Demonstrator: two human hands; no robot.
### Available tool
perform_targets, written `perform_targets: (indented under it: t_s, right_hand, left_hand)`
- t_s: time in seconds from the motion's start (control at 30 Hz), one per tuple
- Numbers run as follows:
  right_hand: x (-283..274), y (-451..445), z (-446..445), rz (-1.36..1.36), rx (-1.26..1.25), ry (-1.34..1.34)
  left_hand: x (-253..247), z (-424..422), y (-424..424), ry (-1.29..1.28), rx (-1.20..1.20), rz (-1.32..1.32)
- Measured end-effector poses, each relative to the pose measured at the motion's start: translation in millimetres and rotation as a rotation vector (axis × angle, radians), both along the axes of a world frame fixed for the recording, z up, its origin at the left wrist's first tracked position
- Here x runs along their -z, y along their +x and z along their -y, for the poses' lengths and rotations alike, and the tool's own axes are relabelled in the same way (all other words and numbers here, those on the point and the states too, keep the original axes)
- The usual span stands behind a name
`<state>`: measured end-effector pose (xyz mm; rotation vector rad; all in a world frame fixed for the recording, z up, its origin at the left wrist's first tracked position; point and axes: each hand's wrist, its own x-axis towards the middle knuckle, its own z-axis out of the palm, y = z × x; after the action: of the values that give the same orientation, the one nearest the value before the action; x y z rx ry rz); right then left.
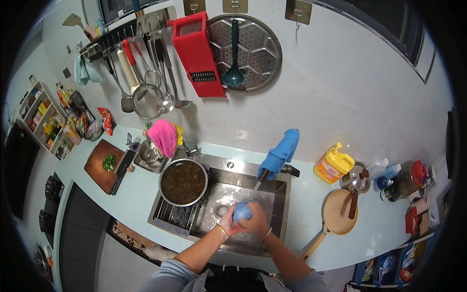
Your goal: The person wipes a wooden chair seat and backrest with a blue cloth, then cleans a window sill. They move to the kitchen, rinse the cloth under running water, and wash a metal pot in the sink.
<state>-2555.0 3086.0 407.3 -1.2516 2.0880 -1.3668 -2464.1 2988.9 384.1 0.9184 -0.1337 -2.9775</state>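
My left hand (230, 223) and my right hand (257, 220) are together over the stainless steel sink (268, 206). Between them is a small, rounded blue object (242, 211), perhaps a bowl; blur hides its exact kind. My left hand supports it from the left and below, while my right hand grips its right side. Water runs in a stream (256, 186) from the faucet (263, 176), just above the object. A blue towel (281, 151) is wrapped around the faucet. Wet, shiny metal surrounds the drain (221, 210).
Left in the sink, a steel pot (183, 182) of dark brown contents sits above a drying rack (184, 219). A cutting board (100, 164) with chopped greens (109, 162) lies farther left. On the right stand a yellow detergent jug (334, 164) and a beige frying pan (339, 215), its handle near the counter edge.
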Motion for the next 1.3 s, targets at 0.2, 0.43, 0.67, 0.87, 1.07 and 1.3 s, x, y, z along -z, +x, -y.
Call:
perform_targets:
  t_s: [0.2,0.43,0.67,0.87,1.07,1.3]
  right_hand:
    - [11,33,6,-0.358,0.152,-0.139]
    - [33,37,28,0.103,0.478,0.031]
    - [17,-3,25,-0.185,0.221,0.070]
    - [20,57,16,0.107,0.399,-0.051]
    - [83,-29,-29,-0.054,0.292,0.178]
    - [83,-49,-46,0.054,-0.180,0.504]
  left_hand:
    - [37,2,-10,-0.186,0.042,-0.084]
    - [37,1,-28,-0.082,-0.007,-0.182]
    - [18,-26,-27,-0.365,-0.070,0.107]
    - [81,21,-12,-0.075,0.098,-0.442]
    - [41,30,-19,-1.906,0.856,0.255]
    - [-14,32,-32,-1.301,0.452,0.291]
